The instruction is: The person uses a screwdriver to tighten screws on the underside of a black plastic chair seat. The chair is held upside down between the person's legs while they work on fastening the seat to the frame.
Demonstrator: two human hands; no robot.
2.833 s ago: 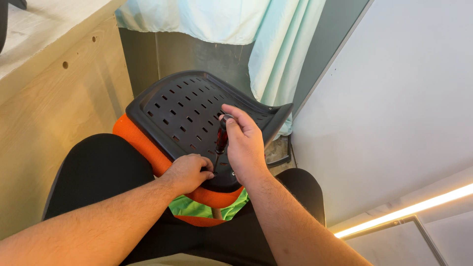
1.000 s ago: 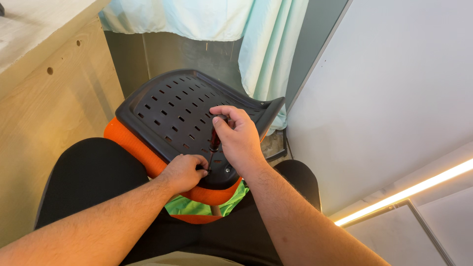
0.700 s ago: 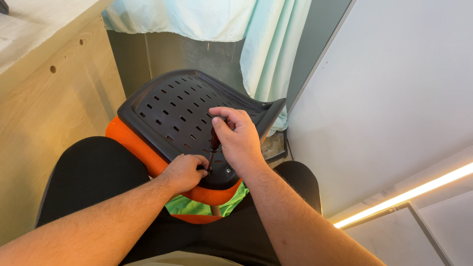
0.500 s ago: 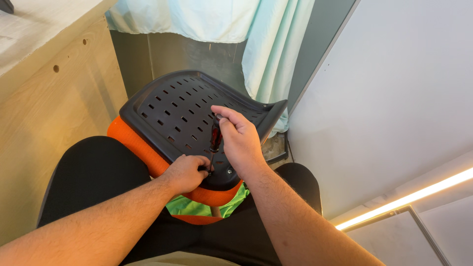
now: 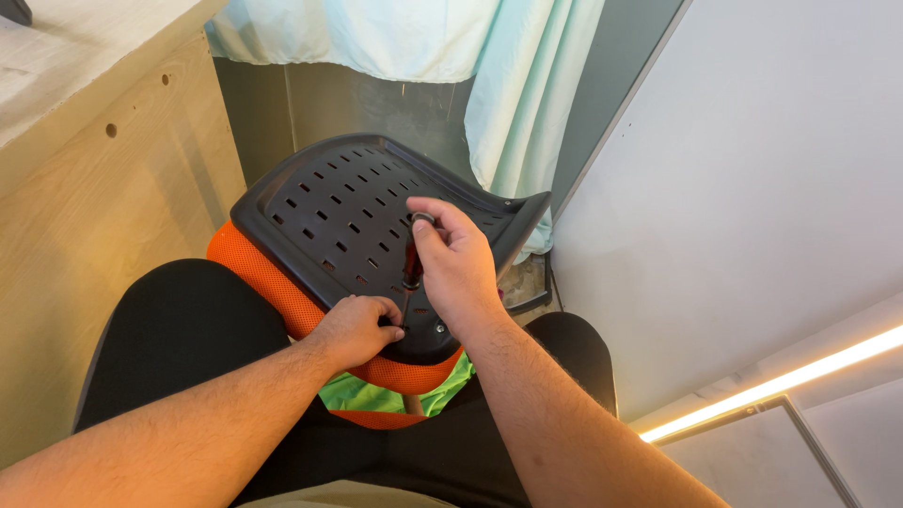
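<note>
Head view looks down on a person's lap, where a chair seat (image 5: 348, 226) lies upside down across the black-clad thighs. Its black plastic shell, full of small slots, faces up, and the orange mesh padding (image 5: 273, 282) shows along the near-left rim and under the near edge. A strip of green fabric (image 5: 376, 395) peeks out below the padding, between the knees.

Right hand (image 5: 461, 268) is closed around a screwdriver (image 5: 412, 263) with a dark red handle, thumb and fingers wrapped round the top of it. The tool stands nearly upright, its tip down on the shell near the near edge.

Left hand (image 5: 357, 329) rests on the near edge of the seat, just beside the tool's tip, fingers curled down against the shell. Whether it pinches something small there cannot be told.

Left of the seat stands a pale wooden panel (image 5: 103, 207) with drilled holes. Beyond the far edge hangs a light mint curtain (image 5: 508, 103), and a white wall (image 5: 752, 188) runs along the right.
</note>
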